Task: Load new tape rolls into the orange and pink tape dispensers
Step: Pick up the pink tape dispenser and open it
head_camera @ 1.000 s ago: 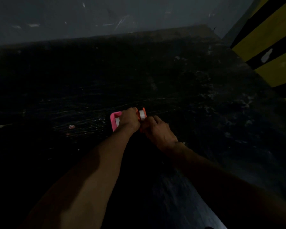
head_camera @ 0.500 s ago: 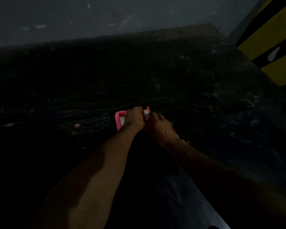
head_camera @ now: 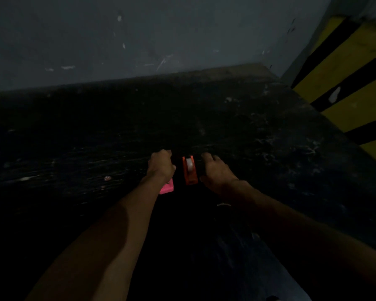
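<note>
The orange tape dispenser (head_camera: 190, 170) stands on the dark table (head_camera: 74, 148) between my two hands, with a white tape roll (head_camera: 190, 164) seated in it. My right hand (head_camera: 217, 170) rests just right of it, fingers loosely curled, apart from it. My left hand (head_camera: 161, 165) lies over the pink tape dispenser (head_camera: 167, 187), of which only the near end shows below the wrist. Whether the left fingers grip the pink dispenser is hidden.
A small pale scrap (head_camera: 107, 178) lies on the table left of my left hand, and a thin light strip (head_camera: 224, 204) sits near my right wrist. A grey wall (head_camera: 139, 40) runs along the back. A yellow-and-black striped surface (head_camera: 345, 79) borders the right side.
Both hands were bunched together over the two dispensers; now they have spread apart. The right hand has let go of the orange dispenser, which stands uncovered with its roll.
</note>
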Demonstrator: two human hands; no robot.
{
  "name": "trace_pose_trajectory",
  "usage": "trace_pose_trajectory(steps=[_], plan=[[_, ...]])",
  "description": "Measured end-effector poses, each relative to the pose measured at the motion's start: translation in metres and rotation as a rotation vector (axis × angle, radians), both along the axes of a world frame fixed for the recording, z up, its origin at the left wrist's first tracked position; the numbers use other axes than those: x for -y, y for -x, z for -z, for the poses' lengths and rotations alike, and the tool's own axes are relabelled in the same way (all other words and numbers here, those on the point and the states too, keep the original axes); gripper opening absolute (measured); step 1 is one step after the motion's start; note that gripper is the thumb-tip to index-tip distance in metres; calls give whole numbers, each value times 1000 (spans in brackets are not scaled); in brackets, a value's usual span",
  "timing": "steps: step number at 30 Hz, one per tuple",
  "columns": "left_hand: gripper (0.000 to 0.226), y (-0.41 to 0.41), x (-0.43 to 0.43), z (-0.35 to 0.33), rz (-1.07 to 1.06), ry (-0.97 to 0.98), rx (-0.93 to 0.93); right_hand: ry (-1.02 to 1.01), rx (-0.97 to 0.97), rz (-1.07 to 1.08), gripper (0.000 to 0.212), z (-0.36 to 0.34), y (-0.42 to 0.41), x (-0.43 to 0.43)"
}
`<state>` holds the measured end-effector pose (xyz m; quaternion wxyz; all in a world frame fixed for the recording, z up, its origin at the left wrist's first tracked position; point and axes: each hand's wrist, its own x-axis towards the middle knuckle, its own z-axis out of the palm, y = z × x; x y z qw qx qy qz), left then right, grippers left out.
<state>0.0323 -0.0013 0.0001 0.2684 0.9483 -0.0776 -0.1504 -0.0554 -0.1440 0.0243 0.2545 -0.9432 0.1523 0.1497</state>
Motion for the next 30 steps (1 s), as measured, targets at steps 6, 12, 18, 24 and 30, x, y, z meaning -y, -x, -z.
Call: trace_pose_trajectory(steps=[6,12,18,24,30], plan=[[44,-3,-53,-2,-111,86,-22,-3,30,-75,67,-7,-19,-34],[61,-7,-76,23,-124,119,-157,-46,-31,-156,54,9,-36,-62],[71,-16,-73,47,-54,213,-216,-6,-69,-145,51,41,-60,-75],[77,-21,-67,58,-68,245,-264,65,-67,-82,54,58,-76,-80],[75,-14,-63,53,-109,235,-247,-40,-57,-12,60,55,-69,-80]])
